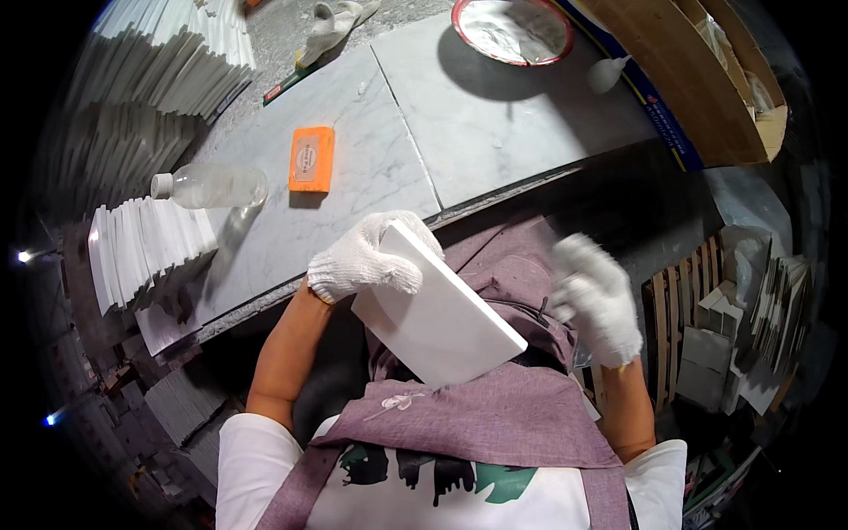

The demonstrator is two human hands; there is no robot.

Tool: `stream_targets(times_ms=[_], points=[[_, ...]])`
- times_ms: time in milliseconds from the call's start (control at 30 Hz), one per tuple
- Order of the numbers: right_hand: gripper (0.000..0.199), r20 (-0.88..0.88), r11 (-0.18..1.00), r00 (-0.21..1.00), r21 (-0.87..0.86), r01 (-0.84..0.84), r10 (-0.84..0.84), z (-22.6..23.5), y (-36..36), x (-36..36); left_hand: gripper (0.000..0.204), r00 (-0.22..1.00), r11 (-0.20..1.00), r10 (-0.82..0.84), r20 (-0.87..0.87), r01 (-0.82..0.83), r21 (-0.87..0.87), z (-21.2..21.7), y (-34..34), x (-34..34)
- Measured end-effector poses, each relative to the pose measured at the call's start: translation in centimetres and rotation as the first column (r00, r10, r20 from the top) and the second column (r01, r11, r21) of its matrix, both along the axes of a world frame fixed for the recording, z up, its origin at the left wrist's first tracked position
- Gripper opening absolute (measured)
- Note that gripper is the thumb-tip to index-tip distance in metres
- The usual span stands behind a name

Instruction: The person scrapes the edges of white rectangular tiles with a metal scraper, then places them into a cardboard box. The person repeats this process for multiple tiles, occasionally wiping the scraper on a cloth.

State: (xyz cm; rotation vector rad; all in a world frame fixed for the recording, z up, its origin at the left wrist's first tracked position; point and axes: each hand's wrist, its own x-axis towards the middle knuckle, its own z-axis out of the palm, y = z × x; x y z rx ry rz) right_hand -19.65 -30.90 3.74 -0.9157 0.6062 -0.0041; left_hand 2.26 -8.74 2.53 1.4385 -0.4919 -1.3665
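Note:
My left hand (375,256), in a white knitted glove, is closed on a white rectangular tile (442,309). The thumb lies across the tile's face and the fingers go behind its upper edge. Tilted, the tile hangs over my lap, just off the front edge of the table. To its right is my right hand (596,300), gloved the same way and apart from the tile. Motion blurs its fingers, and I see nothing plainly held in it.
On the grey marble-topped table (353,97) are an orange block (311,160), a clear bottle (216,185), stacked white tiles (150,247) and a red-rimmed bowl of white material (514,31). A cardboard box (689,71) sits at far right; a wooden crate (676,318) stands below.

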Motion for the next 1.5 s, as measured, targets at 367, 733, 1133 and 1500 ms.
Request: stream_targets(times_ms=[367, 733, 1133, 1500], points=[[0.03, -0.004, 0.861, 0.862, -0.038, -0.507, 0.507, 2.3, 0.4, 2.2, 0.043, 0.996, 0.999, -0.046, -0.074, 0.048, 0.02, 1.3, -0.8, -0.4], [0.029, 0.071, 0.825, 0.848, -0.283, -0.489, 0.526, 2.2, 1.3, 2.8, 0.039, 0.986, 0.99, -0.141, -0.085, 0.138, -0.041, 1.6, -1.2, -0.1], [0.029, 0.069, 0.798, 0.863, -0.424, -0.429, 0.501, 2.5, 1.3, 2.0, 0.046, 0.99, 0.997, -0.042, -0.137, 0.051, 0.062, 2.4, -2.3, -0.6], [0.027, 0.125, 0.808, 0.885, -0.48, -0.341, 0.448, 1.8, 2.0, 1.6, 0.039, 0.988, 0.995, -0.094, -0.123, 0.097, 0.019, 2.6, -2.1, -0.6]])
